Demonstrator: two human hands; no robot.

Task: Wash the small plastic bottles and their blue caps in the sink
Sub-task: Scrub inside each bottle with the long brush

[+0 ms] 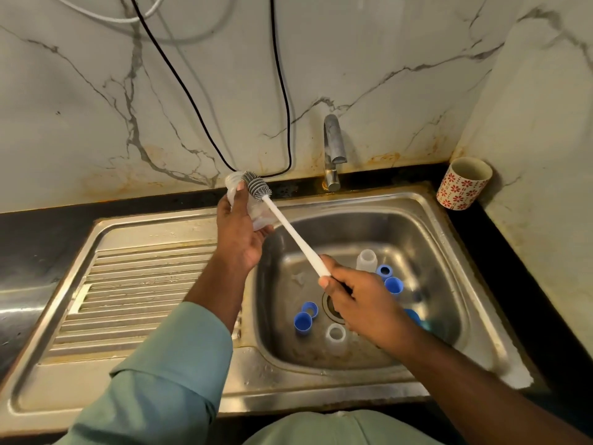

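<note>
Above the sink [426,200], left grip [237,232] clasps clear bottle [232,184]; right grip [362,303] clasps brush [256,184].

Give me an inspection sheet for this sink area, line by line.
Surface: steel sink with ribbed drainboard, stained; dark counter around it.
Job's things: one clear bottle held up; two bottles and several blue caps in the basin.
Clutter: patterned cup on the counter's back right corner.
Hands: left hand holds the bottle; right hand holds the bottle brush, head at the bottle's mouth.
Cables: black cable and white cable hanging on the wall.
Surroundings: marble wall, rust stains along its base; tap, no water seen running.
</note>
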